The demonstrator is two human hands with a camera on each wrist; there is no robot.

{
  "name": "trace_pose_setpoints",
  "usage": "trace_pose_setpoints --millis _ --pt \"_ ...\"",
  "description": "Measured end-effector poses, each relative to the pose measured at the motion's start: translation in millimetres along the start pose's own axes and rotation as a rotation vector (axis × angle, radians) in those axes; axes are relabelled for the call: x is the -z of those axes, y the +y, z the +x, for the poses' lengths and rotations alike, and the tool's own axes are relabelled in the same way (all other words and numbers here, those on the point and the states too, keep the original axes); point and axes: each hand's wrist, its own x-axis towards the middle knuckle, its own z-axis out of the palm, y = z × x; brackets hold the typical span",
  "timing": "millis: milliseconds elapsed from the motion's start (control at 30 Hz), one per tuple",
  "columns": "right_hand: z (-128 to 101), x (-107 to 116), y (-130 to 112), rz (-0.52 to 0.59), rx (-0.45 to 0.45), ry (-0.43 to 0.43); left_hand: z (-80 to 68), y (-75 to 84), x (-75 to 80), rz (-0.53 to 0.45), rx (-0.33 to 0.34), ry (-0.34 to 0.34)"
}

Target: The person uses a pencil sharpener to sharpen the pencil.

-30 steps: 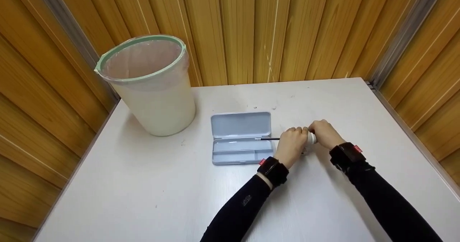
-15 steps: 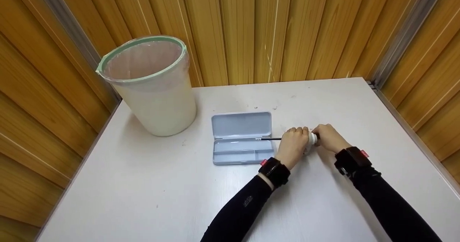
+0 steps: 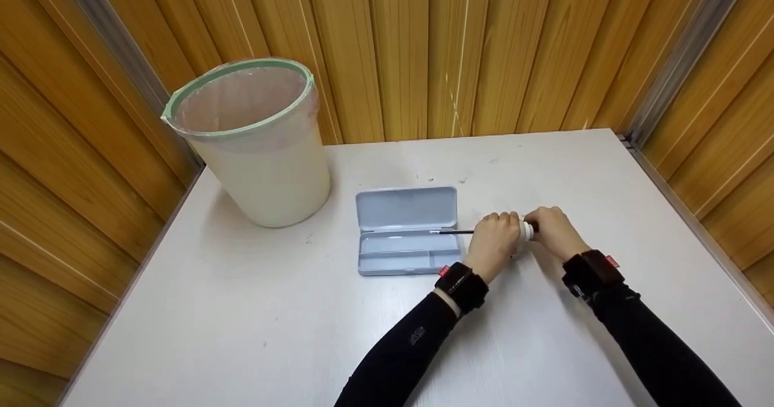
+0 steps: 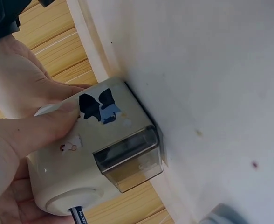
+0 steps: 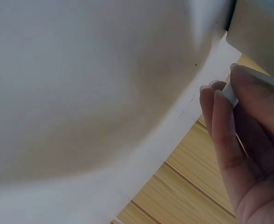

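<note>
My left hand [image 3: 494, 240] grips a cream desktop pencil sharpener [image 4: 58, 175], with the thumb across its sticker-covered top. A clear shavings drawer [image 4: 134, 163] shows on one side of it. From its front end sticks a dark pencil [image 3: 456, 232], pointing left over the pencil case. At the opposite end, my right hand [image 3: 554, 231] pinches a small whitish part [image 5: 230, 94], apparently the crank handle, between thumb and fingers. Most of the sharpener is hidden by the left hand in the head view. The light-blue pencil case [image 3: 406, 209] lies opened flat beside the left hand.
A tall cream bin [image 3: 272, 180] with a green rim and a clear liner stands at the back left of the white table [image 3: 211, 310]. Wood-patterned walls [image 3: 399, 56] enclose the back and sides. Small dark specks mark the tabletop.
My right hand has shifted slightly right and down since a second ago, staying at the sharpener's end. The left hand and pencil have barely moved.
</note>
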Motion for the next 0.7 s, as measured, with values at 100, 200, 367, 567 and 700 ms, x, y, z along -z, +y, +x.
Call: trace_pose_setpoints --millis 100,200,367,567,700 --pt "-5.1 0.3 -0.4 -0.006 0.005 -0.002 -0.1 1.1 0.2 -0.006 0.003 -0.004" --pt "-10.1 0.3 -1.2 0.002 0.008 -0.011 0.0 1.1 0.8 -0.004 0.011 -0.005" --pt "-13.3 0.0 -2.4 0.029 -0.004 0.007 0.8 -0.1 0.3 0.004 0.026 0.009" --pt "-20.6 0.2 -4.1 0.041 -0.011 0.015 -0.2 1.0 -0.3 0.006 0.031 0.003" --pt "-28.5 1.7 -5.6 0.077 0.006 0.014 -0.1 3.5 1.0 0.024 0.030 -0.003"
